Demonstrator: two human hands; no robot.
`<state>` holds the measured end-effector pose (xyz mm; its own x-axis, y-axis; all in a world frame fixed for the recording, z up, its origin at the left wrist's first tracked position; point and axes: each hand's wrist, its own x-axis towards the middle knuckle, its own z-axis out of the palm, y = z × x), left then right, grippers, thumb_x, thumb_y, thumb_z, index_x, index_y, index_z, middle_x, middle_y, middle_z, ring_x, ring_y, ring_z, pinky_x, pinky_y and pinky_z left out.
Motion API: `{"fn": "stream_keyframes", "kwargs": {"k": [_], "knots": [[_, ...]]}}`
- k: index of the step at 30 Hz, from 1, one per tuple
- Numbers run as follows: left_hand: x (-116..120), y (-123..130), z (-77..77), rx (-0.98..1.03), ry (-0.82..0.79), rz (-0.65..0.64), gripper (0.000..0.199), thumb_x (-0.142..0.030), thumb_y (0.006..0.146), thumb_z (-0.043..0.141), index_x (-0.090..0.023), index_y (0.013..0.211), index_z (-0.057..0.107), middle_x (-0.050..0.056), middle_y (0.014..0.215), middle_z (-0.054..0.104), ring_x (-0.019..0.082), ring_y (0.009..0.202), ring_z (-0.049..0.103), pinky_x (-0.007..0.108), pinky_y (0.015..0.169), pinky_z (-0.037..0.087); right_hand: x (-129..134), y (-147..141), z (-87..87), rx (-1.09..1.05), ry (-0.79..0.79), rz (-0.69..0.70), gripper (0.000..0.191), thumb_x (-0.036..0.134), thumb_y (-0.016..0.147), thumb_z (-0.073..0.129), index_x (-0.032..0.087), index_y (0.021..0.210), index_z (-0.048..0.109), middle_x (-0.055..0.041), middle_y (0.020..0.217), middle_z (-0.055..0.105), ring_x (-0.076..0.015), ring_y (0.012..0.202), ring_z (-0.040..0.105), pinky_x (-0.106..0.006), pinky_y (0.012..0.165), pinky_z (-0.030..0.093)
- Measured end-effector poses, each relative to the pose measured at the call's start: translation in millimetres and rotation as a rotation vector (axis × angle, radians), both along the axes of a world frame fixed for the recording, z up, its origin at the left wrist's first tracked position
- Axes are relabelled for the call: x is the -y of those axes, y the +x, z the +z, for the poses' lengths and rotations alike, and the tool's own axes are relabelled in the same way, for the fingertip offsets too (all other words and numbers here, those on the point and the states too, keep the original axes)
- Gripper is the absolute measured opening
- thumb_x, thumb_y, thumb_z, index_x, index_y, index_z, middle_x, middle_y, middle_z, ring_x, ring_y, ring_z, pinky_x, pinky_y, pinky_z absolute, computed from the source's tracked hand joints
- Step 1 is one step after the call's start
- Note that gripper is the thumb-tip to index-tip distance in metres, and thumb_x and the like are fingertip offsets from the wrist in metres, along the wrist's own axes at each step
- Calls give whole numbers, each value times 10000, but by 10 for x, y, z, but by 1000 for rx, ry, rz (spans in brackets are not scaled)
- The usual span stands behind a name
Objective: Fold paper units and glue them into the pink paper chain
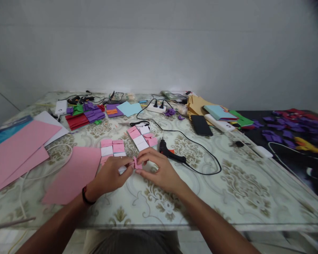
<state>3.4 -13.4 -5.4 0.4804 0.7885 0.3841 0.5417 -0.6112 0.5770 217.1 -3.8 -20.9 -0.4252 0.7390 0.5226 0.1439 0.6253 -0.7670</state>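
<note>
Between both hands, just above the tablecloth, is a small folded piece of pink paper (138, 164). My left hand (111, 174) pinches its left side with thumb and forefinger, and my right hand (159, 170) grips its right side with the fingertips. Beyond the left hand lies a block of pink and white folded paper squares (112, 146), partly covered by that hand. A second pink and white block (141, 137) rests farther back, turned at an angle. To the right of it a black glue gun (172, 152) lies on its side.
Large pink sheets (79, 173) lie at left. Purple, red and green folded papers (86, 114) sit at the back left. A power strip (156, 107), a black phone (201, 125) and a white power bank (219, 122) stand farther right. The glue gun's cord (204, 173) curls across the cloth.
</note>
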Motion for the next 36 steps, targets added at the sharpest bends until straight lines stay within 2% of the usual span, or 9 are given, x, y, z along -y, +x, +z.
{"fn": "stream_keyframes", "kwargs": {"k": [5,7,12,16,20,23,25,29,36], "knots": [[1,2,15,-17,-7,14,237,-142,941,540,-171,712,594,-36,611,615,91,541,548,204,536,348,-1,-11,13,6,5,6,174,141,874,786,218,986,678,-95,1155,696,-221,1080,681,-386,988,527],[-5,-9,8,4,-24,10,205,-145,939,557,-173,752,637,-24,661,679,100,574,604,198,557,390,1,-15,18,11,3,6,160,139,886,769,217,992,679,-98,1152,708,-221,1079,687,-383,982,533],[-25,-56,-10,99,-73,25,102,-179,922,639,-188,933,740,13,864,807,147,754,743,213,729,517,-2,-9,21,4,19,15,160,129,884,762,222,989,684,-86,1131,712,-214,1067,690,-372,979,533],[-23,-76,-21,144,-94,42,111,-167,915,650,-191,897,757,14,846,807,152,749,742,223,712,517,5,-13,26,6,11,24,169,140,885,759,229,1005,682,-77,1142,707,-212,1079,682,-370,991,522],[-40,-82,-31,320,-184,15,129,-202,938,668,-198,860,769,25,844,794,154,760,711,235,702,512,6,-33,18,-7,-175,-46,367,185,835,797,232,1167,647,-77,1190,696,-227,1097,660,-388,985,517],[-64,-80,-39,491,-279,-26,149,-231,942,687,-196,831,779,43,845,780,167,794,701,249,729,529,-27,-36,-19,-93,-372,-47,215,248,862,759,218,1060,680,-52,1064,710,-212,983,665,-371,918,526],[-71,-69,-43,524,-311,-19,140,-229,931,700,-192,831,790,57,853,782,175,804,702,257,731,533,-53,-31,-48,-193,-452,-11,126,280,866,752,212,958,698,-30,970,702,-197,921,659,-344,882,518],[-61,-27,-47,515,-311,6,119,-206,892,713,-197,838,818,71,868,802,185,797,716,270,735,542,-65,-43,-79,-369,-535,25,209,377,820,822,212,889,713,-7,891,682,-187,870,645,-317,845,512],[-51,17,-43,534,-395,36,144,-341,852,780,-218,804,837,68,851,812,209,801,728,293,736,546,-16,-118,-76,-397,-496,-10,333,511,760,872,219,781,712,-15,833,672,-185,804,625,-323,786,528]]}}
